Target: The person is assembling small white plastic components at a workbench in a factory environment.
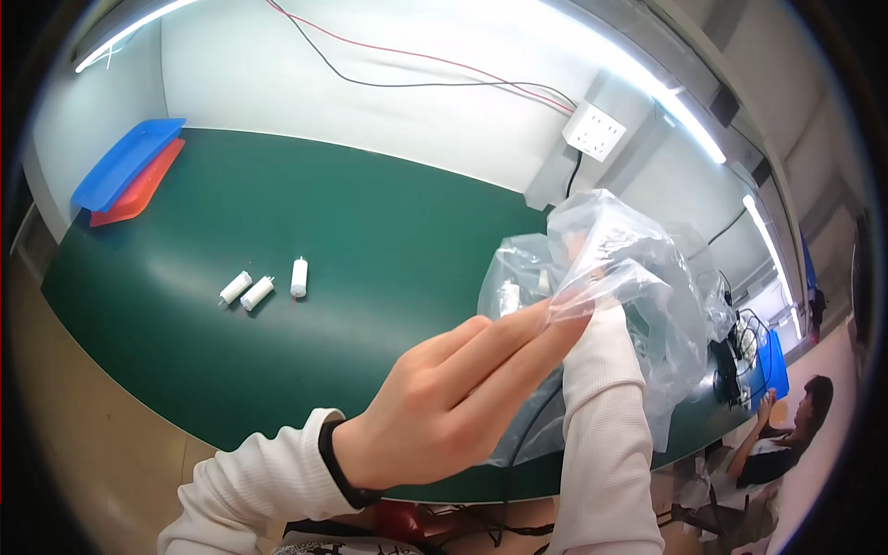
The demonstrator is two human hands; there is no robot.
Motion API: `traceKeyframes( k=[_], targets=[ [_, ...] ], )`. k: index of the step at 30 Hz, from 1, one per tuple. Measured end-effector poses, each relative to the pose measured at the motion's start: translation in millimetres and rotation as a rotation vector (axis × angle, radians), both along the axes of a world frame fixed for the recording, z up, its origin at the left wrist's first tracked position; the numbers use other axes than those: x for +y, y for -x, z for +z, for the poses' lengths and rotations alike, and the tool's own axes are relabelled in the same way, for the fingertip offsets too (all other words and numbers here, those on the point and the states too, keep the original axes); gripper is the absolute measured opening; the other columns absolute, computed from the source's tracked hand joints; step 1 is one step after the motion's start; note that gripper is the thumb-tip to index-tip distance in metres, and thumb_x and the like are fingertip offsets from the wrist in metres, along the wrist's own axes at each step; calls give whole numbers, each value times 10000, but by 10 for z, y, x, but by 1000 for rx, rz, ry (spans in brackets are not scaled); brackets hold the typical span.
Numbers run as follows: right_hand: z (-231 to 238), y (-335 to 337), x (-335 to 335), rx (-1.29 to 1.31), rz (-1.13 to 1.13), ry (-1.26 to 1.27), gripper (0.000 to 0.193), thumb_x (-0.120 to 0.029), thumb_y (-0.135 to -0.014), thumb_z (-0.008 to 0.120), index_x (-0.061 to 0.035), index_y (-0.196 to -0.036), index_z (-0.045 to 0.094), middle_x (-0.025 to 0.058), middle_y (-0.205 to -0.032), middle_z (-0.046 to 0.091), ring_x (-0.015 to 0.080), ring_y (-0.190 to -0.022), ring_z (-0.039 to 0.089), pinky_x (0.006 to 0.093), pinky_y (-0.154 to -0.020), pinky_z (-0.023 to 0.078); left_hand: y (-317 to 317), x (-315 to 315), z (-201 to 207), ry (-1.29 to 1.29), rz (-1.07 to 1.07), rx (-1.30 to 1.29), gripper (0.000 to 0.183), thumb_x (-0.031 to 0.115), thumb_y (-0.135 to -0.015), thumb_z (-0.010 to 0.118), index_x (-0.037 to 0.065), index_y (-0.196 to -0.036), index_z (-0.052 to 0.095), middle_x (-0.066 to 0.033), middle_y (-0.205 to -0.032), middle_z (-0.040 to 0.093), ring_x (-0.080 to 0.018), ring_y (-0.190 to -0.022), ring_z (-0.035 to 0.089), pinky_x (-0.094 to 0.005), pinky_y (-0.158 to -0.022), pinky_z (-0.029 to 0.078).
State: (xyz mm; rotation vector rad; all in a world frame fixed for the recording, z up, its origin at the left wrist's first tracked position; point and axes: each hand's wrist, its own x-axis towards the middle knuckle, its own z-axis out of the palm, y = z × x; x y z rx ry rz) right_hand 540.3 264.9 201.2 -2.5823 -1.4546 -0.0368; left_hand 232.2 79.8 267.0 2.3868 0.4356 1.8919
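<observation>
With left hand (430,407), nearest to the camera, pinching at the fingertips the edge of a clear plastic bag (680,347), at the right part of the green table (388,231). With right hand (594,273) covered by the plastic, cannot tell whether gripping or open. Can see, well apart to the left, three white cylinders (299,277), two lying side by side.
</observation>
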Motion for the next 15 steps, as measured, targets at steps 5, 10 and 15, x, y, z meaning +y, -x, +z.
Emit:
traceKeyframes(
  k=[5,10,15],
  targets=[
    [20,-338,147,110,84,24,566,-338,-747,618,-107,-1248,491,167,-1255,485,338,-1231,398,474,-1009,321,111,57,-26,118,-35,-25,410,-100,-716,600,-63,-1124,578,-181,-1081,601,-217,-751,621,-263,-636,506],
    [-111,-512,256,106,142,-31,563,-336,-748,619,-105,-1245,492,164,-1237,496,337,-1220,407,469,-1006,324,136,76,-68,199,-38,-53,370,-111,-717,605,-65,-1084,603,-197,-1083,613,-243,-797,645,-253,-645,515],
    [-224,-639,286,103,201,-79,560,-333,-749,621,-103,-1242,494,161,-1220,507,336,-1210,416,465,-1004,326,148,82,-106,196,-67,16,369,-118,-720,575,-79,-1087,568,-223,-1067,603,-287,-850,639,-296,-700,513]
  ],
)
